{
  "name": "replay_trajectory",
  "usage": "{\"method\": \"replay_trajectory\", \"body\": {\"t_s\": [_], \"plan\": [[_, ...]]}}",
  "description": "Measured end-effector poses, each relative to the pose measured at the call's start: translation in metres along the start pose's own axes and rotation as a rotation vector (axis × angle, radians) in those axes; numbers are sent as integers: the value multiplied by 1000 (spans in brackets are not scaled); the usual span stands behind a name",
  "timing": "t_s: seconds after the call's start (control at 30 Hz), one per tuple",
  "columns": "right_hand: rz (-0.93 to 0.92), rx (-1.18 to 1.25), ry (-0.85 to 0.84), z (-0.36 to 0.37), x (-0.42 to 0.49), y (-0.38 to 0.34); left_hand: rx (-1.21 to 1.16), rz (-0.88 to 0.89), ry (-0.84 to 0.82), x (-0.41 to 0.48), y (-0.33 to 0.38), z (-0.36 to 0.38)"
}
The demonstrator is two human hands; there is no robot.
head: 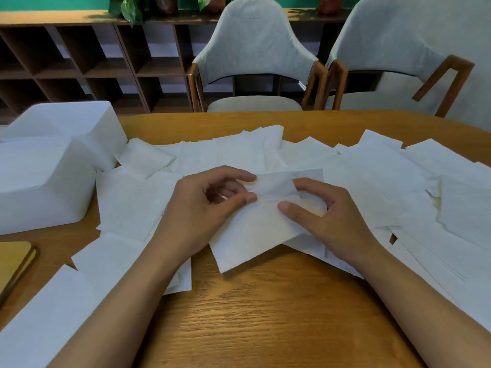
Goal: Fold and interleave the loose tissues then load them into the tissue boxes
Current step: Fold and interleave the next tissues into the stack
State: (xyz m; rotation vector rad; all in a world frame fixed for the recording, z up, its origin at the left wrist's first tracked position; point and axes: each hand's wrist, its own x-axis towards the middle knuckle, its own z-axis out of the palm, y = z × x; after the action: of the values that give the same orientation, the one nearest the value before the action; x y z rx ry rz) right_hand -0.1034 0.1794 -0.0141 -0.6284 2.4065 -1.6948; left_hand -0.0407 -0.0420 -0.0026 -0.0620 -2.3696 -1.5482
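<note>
A white tissue [249, 235] lies at the middle of the wooden table [265, 314], its far part lifted and folding over. My left hand [204, 205] pinches the tissue's far left edge between thumb and forefinger. My right hand [326, 219] pinches its far right edge, thumb on top. Several loose white tissues [372, 166] are spread across the table behind and beside my hands. Two white tissue boxes stand at the left: a near one [39, 187] and a far one [74, 123].
A thin wooden board [13, 261] lies at the left edge. More tissues [47, 309] cover the near left corner. Two grey chairs [255, 62] stand behind the table, with dark shelves [79, 65] along the wall.
</note>
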Motion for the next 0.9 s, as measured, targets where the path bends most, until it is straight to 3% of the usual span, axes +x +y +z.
{"method": "replay_trajectory", "body": {"t_s": [0.13, 0.67, 0.9], "plan": [[-100, -52, -130, 2, -2, -4, 75, 30, 7, -3, 5, 1], [-131, -110, -221, 6, -4, 2, 181, -15, 69, -5, 4, 13], [-135, -74, -237, 7, -3, 5, 207, 101, 70, -5, -2, 14]]}}
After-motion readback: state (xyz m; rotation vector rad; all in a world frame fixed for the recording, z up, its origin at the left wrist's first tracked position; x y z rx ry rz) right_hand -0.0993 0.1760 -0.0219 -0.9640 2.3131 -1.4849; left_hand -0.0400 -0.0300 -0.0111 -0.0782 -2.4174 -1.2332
